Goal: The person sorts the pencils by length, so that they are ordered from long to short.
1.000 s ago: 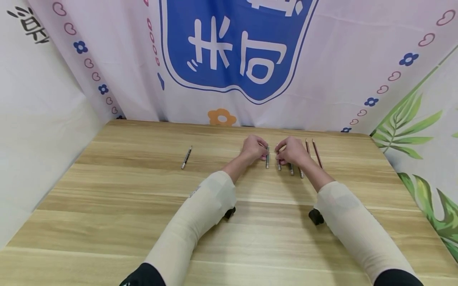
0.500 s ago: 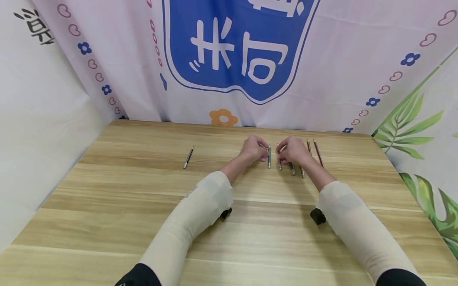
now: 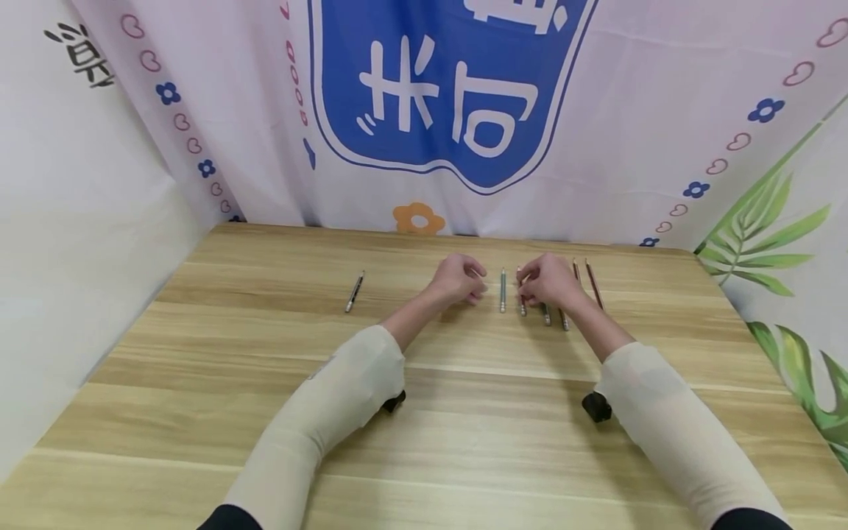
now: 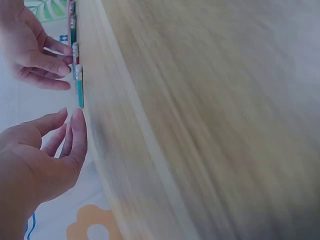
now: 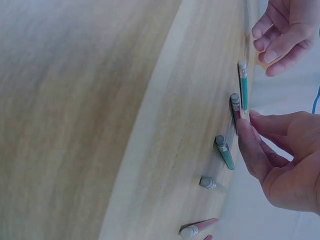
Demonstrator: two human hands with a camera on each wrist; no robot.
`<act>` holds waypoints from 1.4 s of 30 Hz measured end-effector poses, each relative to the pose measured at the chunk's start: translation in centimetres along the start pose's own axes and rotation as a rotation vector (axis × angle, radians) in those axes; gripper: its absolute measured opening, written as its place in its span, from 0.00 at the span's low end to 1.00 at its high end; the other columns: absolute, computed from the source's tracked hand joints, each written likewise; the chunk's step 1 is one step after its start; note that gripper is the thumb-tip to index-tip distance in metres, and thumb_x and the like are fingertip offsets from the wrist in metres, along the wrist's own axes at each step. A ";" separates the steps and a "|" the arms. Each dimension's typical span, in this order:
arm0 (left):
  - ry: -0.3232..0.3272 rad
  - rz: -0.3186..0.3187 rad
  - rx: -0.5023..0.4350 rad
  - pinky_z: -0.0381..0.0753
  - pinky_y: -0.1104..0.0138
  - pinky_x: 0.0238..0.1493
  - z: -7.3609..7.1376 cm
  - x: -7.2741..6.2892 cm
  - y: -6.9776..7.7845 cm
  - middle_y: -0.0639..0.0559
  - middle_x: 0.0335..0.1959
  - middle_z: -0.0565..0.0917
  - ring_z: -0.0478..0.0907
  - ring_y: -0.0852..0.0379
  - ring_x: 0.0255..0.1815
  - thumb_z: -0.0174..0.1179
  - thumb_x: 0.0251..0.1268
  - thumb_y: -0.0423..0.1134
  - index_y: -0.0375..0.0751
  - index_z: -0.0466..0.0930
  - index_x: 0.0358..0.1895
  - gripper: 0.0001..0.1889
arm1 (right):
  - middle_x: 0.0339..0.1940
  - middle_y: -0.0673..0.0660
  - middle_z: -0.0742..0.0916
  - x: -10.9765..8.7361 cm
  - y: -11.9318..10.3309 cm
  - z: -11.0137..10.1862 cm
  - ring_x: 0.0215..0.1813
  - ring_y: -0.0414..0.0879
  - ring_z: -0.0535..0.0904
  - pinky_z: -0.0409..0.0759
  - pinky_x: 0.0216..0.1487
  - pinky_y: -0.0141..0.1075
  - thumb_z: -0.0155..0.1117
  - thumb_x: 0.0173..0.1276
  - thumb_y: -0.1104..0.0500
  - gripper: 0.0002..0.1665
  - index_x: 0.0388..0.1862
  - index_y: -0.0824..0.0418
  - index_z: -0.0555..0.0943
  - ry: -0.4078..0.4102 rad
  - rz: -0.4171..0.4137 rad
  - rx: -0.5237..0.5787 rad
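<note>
In the head view my left hand point(image 3: 458, 280) hovers with loosely bent fingers, holding nothing, just left of a teal pencil point(image 3: 503, 291) that lies on the table. A small gap between this hand and the pencil shows in the left wrist view. My right hand point(image 3: 548, 282) is at a red pencil point(image 5: 235, 102). In the right wrist view its thumb and forefinger appear to pinch that pencil's far part, which they partly hide. Another teal pencil point(image 5: 225, 151) and more pencils, among them a dark red pencil point(image 3: 594, 283), lie to the right, partly under my right forearm.
A black-and-white pencil point(image 3: 355, 292) lies alone on the left of the wooden table point(image 3: 199, 383). Behind the table's far edge hangs a printed cloth point(image 3: 358, 199). Black wrist devices point(image 3: 598, 406) show beneath both sleeves.
My left hand has let go of the teal pencil and drawn back to the left, its fingers parting. My right hand stays at the red pencil. The head view has shifted slightly.
</note>
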State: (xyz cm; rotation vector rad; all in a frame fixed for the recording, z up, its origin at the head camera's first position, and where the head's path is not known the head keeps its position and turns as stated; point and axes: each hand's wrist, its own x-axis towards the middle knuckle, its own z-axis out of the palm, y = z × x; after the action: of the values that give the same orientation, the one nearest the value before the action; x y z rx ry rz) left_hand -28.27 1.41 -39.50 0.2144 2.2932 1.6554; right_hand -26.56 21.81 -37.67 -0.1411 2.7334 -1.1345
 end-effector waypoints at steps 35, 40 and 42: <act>0.167 0.095 0.193 0.93 0.57 0.41 -14.0 -4.4 -2.6 0.39 0.36 0.82 0.84 0.35 0.41 0.63 0.67 0.23 0.20 0.80 0.55 0.15 | 0.35 0.67 0.90 1.7 -1.6 2.4 0.23 0.44 0.85 0.88 0.26 0.30 0.72 0.64 0.73 0.19 0.53 0.79 0.82 0.006 -0.027 0.013; 0.196 0.074 0.230 0.92 0.61 0.38 -15.7 -4.9 -3.2 0.39 0.37 0.82 0.84 0.41 0.37 0.63 0.66 0.22 0.20 0.80 0.55 0.16 | 0.33 0.66 0.90 1.7 -1.7 2.5 0.22 0.44 0.85 0.88 0.25 0.31 0.73 0.63 0.73 0.18 0.52 0.77 0.83 0.012 -0.017 0.023; 0.207 0.080 0.273 0.91 0.66 0.34 -16.3 -5.0 -3.5 0.38 0.36 0.82 0.83 0.46 0.33 0.64 0.64 0.22 0.19 0.80 0.53 0.15 | 0.33 0.66 0.90 1.8 -1.7 2.6 0.21 0.43 0.85 0.88 0.25 0.31 0.73 0.63 0.72 0.18 0.52 0.77 0.83 0.010 -0.012 0.021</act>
State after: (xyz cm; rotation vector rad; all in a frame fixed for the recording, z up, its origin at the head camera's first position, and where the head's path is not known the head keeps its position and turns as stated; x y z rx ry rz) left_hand -28.71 -15.83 -37.28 0.2048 2.6995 1.4547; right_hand -27.77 18.53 -38.44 -0.1503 2.7319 -1.1697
